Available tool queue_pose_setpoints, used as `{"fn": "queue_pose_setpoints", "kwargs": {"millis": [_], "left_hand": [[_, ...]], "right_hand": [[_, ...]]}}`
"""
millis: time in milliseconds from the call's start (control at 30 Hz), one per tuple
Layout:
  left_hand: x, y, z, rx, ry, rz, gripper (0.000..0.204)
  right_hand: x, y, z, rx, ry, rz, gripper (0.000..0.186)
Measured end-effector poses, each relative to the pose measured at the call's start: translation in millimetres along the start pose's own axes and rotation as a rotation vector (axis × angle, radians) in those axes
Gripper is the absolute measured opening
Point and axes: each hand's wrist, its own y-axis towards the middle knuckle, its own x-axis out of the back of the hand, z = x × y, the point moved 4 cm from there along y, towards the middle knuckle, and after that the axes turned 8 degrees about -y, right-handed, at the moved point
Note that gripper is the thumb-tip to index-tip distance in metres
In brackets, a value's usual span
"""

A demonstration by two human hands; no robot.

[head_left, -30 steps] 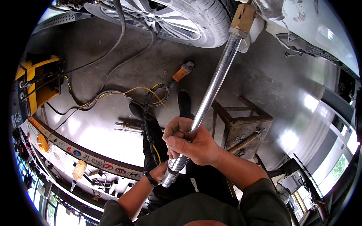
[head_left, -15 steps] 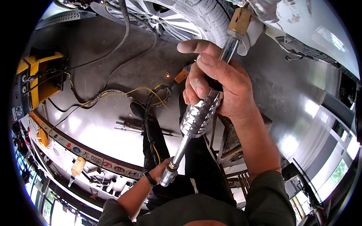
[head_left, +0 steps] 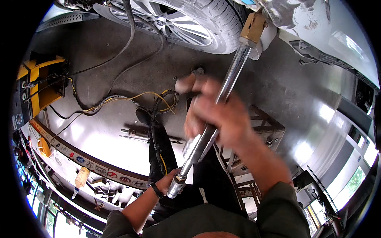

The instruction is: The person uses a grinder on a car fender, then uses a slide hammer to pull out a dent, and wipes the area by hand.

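Note:
A chrome slide hammer [head_left: 235, 68] runs diagonally from my lap up to the white car body panel [head_left: 303, 18]. Its far end sits in a brass-coloured block clamp [head_left: 252, 31] at the panel's scuffed edge. My left hand [head_left: 166, 183] is closed about the near end of the rod, partly hidden behind the end fitting [head_left: 176, 186]. Around the middle of the tool, my right hand [head_left: 224, 115] is closed at the sliding weight [head_left: 194, 148]. Motion blurs the hand and weight, and the index finger points out to the left.
A car wheel [head_left: 174, 23] stands at the top, beside the panel. Cables [head_left: 107, 99] lie across the floor from a yellow and black machine [head_left: 39, 83]. Another metal rod tool [head_left: 137, 134] lies left of my legs. A metal frame stand [head_left: 268, 131] is at right.
My right hand and the sliding weight have moved down the rod toward my left hand, baring more of the upper rod. The left hand has stayed nearly in place.

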Motion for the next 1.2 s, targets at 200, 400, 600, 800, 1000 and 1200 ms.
{"fn": "queue_pose_setpoints", "kwargs": {"millis": [200,400,600,800,1000,1200], "left_hand": [[8,4,-3,-0.020,0.030,0.113,0.047],[2,-8,15,-0.063,0.052,0.055,0.043],[-21,-5,-12,-0.152,0.077,0.093,0.042],[-24,-2,-9,-0.127,0.039,0.095,0.048],[-29,-2,-12,-0.165,0.048,0.104,0.050],[-31,-1,-14,-0.179,0.054,0.117,0.049]], "right_hand": [[-34,-51,-79,-0.066,0.011,-0.044,0.021],[-40,-68,-97,-0.158,0.039,-0.077,0.012],[-31,-43,-69,-0.096,-0.074,-0.030,0.014],[-32,-43,-64,-0.084,-0.089,-0.004,0.012],[-31,-42,-65,-0.081,-0.072,0.005,0.010],[-30,-43,-64,-0.074,-0.038,0.017,0.010]]}}
